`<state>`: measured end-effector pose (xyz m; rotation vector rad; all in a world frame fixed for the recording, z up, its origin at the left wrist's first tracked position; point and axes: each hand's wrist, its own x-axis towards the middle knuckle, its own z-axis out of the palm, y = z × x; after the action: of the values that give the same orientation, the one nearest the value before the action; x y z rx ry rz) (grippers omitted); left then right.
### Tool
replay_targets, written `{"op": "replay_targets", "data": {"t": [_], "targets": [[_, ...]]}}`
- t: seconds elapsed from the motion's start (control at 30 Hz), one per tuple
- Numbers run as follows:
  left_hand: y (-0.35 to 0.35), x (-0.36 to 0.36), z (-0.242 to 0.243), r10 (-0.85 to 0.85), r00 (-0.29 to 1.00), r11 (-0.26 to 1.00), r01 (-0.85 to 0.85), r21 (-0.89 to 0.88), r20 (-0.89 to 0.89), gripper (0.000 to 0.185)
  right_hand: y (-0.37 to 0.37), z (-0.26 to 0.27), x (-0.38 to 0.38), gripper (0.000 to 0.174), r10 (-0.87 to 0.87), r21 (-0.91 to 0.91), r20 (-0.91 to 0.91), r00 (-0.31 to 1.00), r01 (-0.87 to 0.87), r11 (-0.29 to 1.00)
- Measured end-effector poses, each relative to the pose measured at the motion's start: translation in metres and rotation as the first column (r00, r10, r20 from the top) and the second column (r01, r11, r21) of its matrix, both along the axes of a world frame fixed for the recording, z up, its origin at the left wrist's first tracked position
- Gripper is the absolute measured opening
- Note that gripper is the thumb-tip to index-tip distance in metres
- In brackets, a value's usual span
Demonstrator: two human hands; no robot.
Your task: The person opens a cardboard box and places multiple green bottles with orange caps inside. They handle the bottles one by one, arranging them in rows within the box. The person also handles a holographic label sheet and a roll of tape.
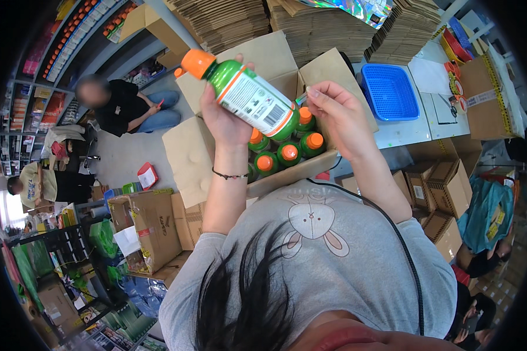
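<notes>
A green bottle (257, 98) with an orange cap lies tilted in my left hand (224, 125), its cap towards the upper left. The white label facing me has a barcode and print. My right hand (338, 116) is by the bottle's base, thumb and finger pinching a small shiny strip (301, 98), perhaps a sticker. The strip's far end is at or very near the bottle; contact cannot be made out. Beneath both hands stands an open cardboard box (290, 172), flaps spread. Inside it are several upright green bottles (289, 153) with orange caps, some hidden by the held bottle.
Right of the box, a white table (402, 134) bears a blue plastic basket (391, 92), tape rolls (456, 87) and scissors (453, 109). Flattened cardboard stacks (325, 33) rise behind. A seated person (123, 107) is on the left. More cartons (151, 228) stand beside me.
</notes>
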<state>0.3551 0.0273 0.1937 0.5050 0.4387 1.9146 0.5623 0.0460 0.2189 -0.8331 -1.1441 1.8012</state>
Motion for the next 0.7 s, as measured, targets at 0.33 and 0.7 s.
{"op": "replay_targets", "data": {"t": [0.33,0.7], "targets": [[0.005,0.010,0.002,0.024,0.999,1.000,-0.024,0.008,0.048,0.076,-0.029,-0.017,-0.027,0.099,-0.141,0.563,0.044,0.989,0.092,0.822],[0.002,-0.005,-0.001,0.043,0.997,0.961,-0.025,-0.276,0.058,0.042,-0.029,-0.008,-0.003,0.035,-0.173,0.777,0.298,0.939,-0.133,0.615]]}}
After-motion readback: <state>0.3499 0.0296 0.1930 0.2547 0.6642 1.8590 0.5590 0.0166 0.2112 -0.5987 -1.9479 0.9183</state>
